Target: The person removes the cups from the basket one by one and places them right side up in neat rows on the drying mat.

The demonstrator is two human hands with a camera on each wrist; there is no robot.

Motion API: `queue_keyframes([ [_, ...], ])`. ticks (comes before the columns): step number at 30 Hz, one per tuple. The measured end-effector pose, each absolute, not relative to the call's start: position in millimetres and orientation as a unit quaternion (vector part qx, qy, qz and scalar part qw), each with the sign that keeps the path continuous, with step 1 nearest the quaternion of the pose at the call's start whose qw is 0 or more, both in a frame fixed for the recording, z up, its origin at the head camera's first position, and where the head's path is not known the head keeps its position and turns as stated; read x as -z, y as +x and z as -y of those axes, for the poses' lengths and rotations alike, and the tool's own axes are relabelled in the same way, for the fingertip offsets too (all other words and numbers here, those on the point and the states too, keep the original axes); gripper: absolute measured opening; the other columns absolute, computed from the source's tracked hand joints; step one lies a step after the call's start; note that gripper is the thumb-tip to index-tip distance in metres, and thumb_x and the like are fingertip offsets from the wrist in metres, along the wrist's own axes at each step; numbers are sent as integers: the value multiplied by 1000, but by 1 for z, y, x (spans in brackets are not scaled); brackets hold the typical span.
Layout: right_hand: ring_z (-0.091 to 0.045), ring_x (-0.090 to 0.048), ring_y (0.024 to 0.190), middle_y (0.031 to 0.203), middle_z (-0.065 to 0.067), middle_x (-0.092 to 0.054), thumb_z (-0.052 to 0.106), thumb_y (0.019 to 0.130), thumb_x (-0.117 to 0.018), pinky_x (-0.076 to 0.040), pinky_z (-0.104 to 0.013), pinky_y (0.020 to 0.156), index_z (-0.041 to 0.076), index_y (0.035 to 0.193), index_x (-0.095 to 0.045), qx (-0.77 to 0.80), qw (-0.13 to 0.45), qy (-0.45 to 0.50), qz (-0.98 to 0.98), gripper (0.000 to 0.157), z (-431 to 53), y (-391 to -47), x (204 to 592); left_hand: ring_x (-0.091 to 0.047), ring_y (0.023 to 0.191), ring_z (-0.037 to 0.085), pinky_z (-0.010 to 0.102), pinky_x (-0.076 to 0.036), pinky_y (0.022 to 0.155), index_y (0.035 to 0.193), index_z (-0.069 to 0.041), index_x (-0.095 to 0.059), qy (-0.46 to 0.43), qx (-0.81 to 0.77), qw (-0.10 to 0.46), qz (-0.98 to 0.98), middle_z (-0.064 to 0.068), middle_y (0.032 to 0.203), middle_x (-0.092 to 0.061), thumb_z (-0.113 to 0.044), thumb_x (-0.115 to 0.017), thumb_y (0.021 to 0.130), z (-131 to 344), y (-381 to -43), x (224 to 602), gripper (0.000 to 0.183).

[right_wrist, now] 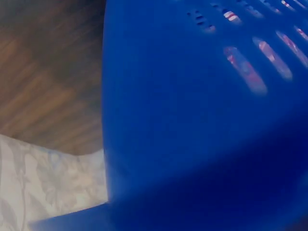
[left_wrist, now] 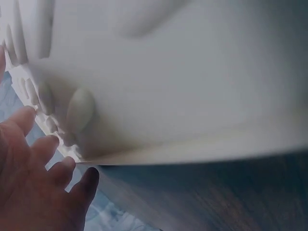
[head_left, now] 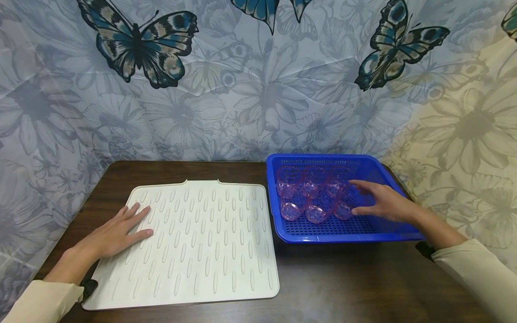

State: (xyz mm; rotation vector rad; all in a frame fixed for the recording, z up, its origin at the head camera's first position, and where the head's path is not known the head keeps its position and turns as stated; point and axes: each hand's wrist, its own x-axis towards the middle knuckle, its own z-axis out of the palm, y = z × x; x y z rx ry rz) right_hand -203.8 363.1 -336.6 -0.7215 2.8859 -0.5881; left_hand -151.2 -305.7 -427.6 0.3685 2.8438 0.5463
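- Pink-tinted clear cups [head_left: 316,214] stood in side-by-side rows in a blue perforated plastic basket [head_left: 323,157], its long axis running left to right across the counter [head_left: 343,273].
- The right hand [head_left: 383,202], the nearer one, reached over the basket's right side, thumb and fingers parted, holding nothing; the cups lay just to its left, though from my remote feed I couldn't tell whether it touched them.
- Well apart, the left hand [head_left: 115,231] rested, fingers spread, on a white ridged drying mat's [head_left: 210,244] left edge.
- I could read no brand, label or writing.
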Motion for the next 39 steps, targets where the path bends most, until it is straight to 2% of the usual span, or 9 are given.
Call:
queue_keyframes([
  [9, -46, -61, 112, 134, -34, -54, 24, 87, -79, -51, -59, 85, -6, 145, -42, 184, 55, -239, -952, 75, -362, -206, 338, -18, 140, 60, 79, -22, 98, 157, -9, -29, 133, -183, 109, -968, 35, 157, -21, -57, -55, 96, 307, -150, 428, 81],
  [18, -40, -64, 106, 125, -30, -62, 29, 85, -81, -53, -55, 80, -9, 142, -46, 177, 30, -226, -957, 77, -359, -202, 334, -20, 140, 58, 79, -26, 96, 157, -10, -30, 133, -181, 114, -968, 34, 156, -24, -58, -57, 95, 308, -150, 428, 83],
  [26, -33, -64, 99, 115, -19, -63, 35, 84, -82, -51, -42, 70, -8, 137, -53, 155, -10, -208, -966, 74, -356, -196, 320, -21, 140, 58, 78, -26, 97, 156, -9, -32, 138, -181, 116, -967, 34, 156, -24, -58, -58, 94, 309, -150, 427, 83],
  [39, -29, -62, 92, 117, -23, -61, 32, 80, -84, -50, -38, 67, -8, 134, -57, 140, -38, -225, -963, 72, -338, -201, 289, -21, 140, 59, 78, -26, 97, 155, -7, -34, 139, -180, 123, -966, 35, 155, -24, -59, -58, 93, 307, -153, 424, 84],
])
